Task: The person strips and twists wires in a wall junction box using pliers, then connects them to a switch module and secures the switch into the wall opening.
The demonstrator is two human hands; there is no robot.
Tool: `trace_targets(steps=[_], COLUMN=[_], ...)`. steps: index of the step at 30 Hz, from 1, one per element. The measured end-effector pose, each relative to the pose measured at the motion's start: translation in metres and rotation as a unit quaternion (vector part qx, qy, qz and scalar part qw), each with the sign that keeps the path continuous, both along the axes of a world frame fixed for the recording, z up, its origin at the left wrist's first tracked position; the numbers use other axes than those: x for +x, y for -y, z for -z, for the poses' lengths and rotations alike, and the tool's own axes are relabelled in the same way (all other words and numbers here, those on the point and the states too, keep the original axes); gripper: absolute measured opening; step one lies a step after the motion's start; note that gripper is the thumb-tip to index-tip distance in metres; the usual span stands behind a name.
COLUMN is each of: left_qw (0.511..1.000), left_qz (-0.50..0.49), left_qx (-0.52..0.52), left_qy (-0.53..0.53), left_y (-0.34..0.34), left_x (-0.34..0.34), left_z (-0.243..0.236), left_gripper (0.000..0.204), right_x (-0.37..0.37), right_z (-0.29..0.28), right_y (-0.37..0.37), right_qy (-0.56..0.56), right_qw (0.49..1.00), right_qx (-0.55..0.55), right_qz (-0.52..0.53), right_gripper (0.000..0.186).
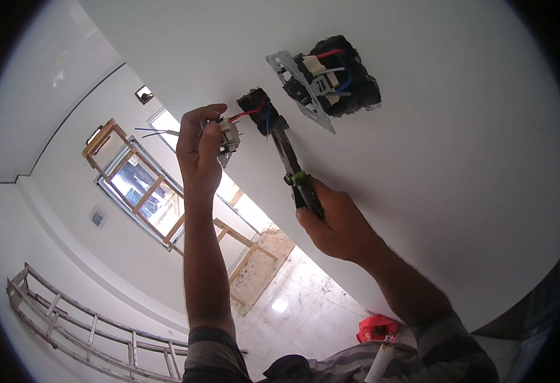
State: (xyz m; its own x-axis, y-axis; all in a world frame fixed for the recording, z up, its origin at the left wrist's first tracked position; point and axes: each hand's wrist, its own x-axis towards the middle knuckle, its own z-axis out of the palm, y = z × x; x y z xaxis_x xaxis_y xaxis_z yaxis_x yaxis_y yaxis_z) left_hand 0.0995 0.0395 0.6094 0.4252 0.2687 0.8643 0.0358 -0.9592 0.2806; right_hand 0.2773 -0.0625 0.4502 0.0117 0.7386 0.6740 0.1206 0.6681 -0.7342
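My left hand is closed around a wall socket insert with a metal mounting frame, held just out from the wall. A red wire runs from the insert into a dark wall box opening. My right hand grips pliers with black and green handles. Their jaws reach the lower edge of that opening, beside a blue wire; whether they pinch it I cannot tell. Up and to the right, a second socket insert hangs tilted from another opening, with red and blue wires attached.
White wall fills the right side. A grey cable with bare blue ends sticks out left of my left hand. Wooden ladder frames stand by a window; a metal ladder is lower left. A red bag is below, over the tiled floor.
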Motion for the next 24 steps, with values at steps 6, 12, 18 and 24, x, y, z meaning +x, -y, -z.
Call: trace_targets(steps=[6,12,18,24], left_qw=[1.000,0.999,0.998,0.995], left_qz=[0.000,-0.008,0.024,0.045], left_qx=[0.022,0.028,-0.048,-0.072], left_qy=[-0.001,-0.018,0.031,0.060], left_y=[-0.001,-0.006,0.006,0.004], left_x=[0.003,-0.001,0.011,0.009], left_z=[-0.004,-0.006,0.002,0.002], left_gripper=[0.024,0.024,0.024,0.033], right_x=[-0.006,-0.004,-0.015,-0.052], right_z=[0.003,-0.008,-0.017,-0.034], right_y=[-0.016,-0.010,-0.017,-0.018], right_qy=[-0.002,0.008,-0.088,-0.150], right_qw=[0.995,0.999,0.987,0.977], right_qx=[0.078,0.035,0.016,-0.004], right_qz=[0.055,0.029,-0.132,-0.153], right_gripper=[0.040,0.038,0.025,0.018])
